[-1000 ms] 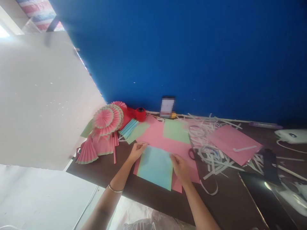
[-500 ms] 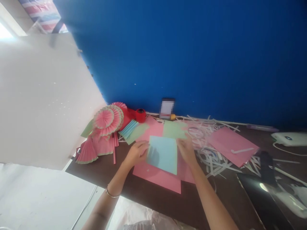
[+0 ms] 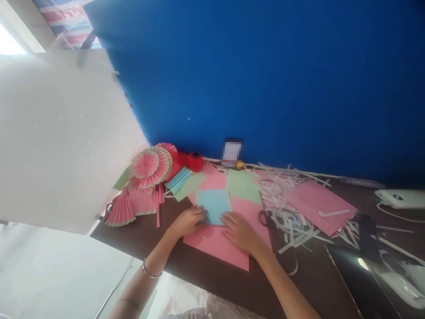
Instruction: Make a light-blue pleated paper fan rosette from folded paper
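Observation:
A light blue paper sheet (image 3: 213, 204), folded to a smaller rectangle, lies on a large pink sheet (image 3: 219, 241) on the dark table. My left hand (image 3: 187, 221) presses on the blue sheet's near left corner with curled fingers. My right hand (image 3: 241, 232) lies flat, fingers stretched along the blue sheet's near edge, palm on the pink sheet. Neither hand lifts anything.
Pink pleated paper fans (image 3: 146, 177) and a red tape dispenser (image 3: 194, 160) sit at the left rear. A green sheet (image 3: 242, 186), another pink sheet (image 3: 318, 201), white paper strips (image 3: 292, 217), scissors (image 3: 265, 217) and a white device (image 3: 398, 198) lie right. A blue wall stands behind.
The blue sheet was flat, then lifted and folded away from me. Now it lies as a smaller rectangle with both hands pressing its near edge.

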